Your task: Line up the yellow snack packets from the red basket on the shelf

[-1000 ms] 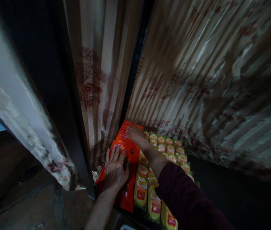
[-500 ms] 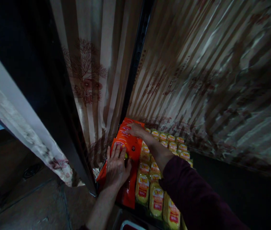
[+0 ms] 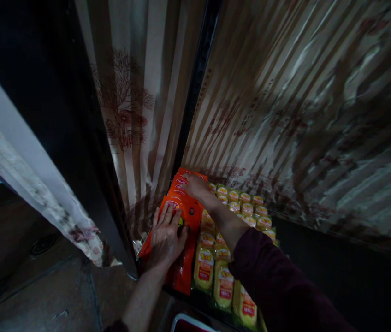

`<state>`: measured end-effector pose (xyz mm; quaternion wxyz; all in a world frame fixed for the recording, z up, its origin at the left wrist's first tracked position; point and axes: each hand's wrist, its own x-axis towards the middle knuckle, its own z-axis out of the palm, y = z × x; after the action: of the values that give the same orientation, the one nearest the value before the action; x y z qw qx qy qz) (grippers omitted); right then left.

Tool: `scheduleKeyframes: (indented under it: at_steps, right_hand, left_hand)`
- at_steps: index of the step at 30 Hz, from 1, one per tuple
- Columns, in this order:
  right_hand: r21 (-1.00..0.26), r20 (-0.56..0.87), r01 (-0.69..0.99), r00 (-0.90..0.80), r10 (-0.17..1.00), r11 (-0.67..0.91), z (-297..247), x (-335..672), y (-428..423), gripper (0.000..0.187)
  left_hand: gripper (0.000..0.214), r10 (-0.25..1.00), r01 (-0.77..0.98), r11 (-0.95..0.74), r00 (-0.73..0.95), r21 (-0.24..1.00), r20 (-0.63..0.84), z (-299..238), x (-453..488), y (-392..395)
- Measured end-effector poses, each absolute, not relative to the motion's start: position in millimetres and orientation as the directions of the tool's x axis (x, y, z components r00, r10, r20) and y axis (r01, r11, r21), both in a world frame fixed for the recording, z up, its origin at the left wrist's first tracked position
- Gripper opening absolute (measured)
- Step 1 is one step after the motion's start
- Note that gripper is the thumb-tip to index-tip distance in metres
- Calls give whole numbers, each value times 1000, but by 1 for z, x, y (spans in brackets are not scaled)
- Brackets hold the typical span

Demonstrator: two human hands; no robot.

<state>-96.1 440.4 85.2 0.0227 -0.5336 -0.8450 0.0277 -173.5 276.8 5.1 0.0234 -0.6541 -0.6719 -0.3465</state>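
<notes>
A row of flat orange-red packets lies along the left side of a low dark shelf. My left hand rests palm down on the near packets, fingers spread and flat. My right hand reaches to the far end of the same row and presses on the farthest packet, fingers lying over its top edge. To the right of the orange packets stand rows of small yellow packets with red labels; my right forearm in a dark maroon sleeve crosses over them.
Striped, patterned curtains hang behind and left of the shelf, with a black upright post between them. A brown tiled floor lies at the lower left. A white-rimmed object shows at the bottom edge.
The view has shifted slightly; both hands stay on the orange packets, and my right hand has slid a little along the far end of the row.
</notes>
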Motion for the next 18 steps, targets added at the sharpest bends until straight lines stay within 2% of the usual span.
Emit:
scheduleKeyframes:
  at_steps: [2,4,6,9,15,18]
  right_hand:
    - [-56,124,867,-487,865,496,87,-94,436,43]
    - [-42,164,828,-546,822,559,89,-92,432,34]
    - [-68,89,819,-564,821,570,89,-90,429,25]
    - [-102,-36,835,-546,837,540,85,-89,428,23]
    - [-192,-65,819,-560,826,540,71,-90,437,28]
    - [-187,-100,829,-549,830,527,69,-92,438,24]
  left_hand:
    - [42,865,897,-97,-139,432,482,6,-174,276]
    - [43,866,899,-87,-145,429,479,6,-175,275]
    - [43,867,899,-77,-154,431,475,7,-174,274]
    - [43,869,897,-65,-164,437,467,7,-174,275]
    - [45,882,889,-53,-172,455,438,7,-173,275]
    - [43,879,885,-55,-177,462,443,8,-173,275]
